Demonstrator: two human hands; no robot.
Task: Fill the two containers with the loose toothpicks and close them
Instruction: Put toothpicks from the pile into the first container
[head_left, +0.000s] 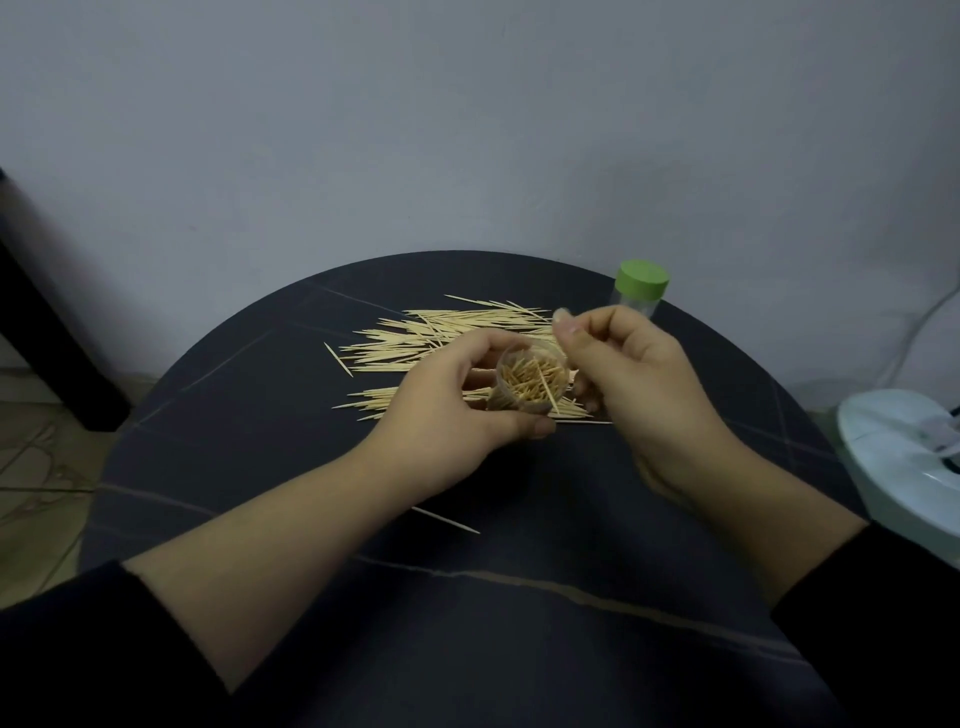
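Dark table (260, 467): left hand (447, 410) grips the open, toothpick-filled container (530, 382); right hand (639, 384) curls just beside its rim, hold unclear.

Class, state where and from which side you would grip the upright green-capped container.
Probably the capped container by its clear wall below the green cap, from the near side with the right hand: it stands upright at the table's far edge.

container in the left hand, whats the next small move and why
Probably the right hand should nudge the slanted toothpick down into the open container: it leans across the rim, while the left hand grips the container. It looks nearly full.
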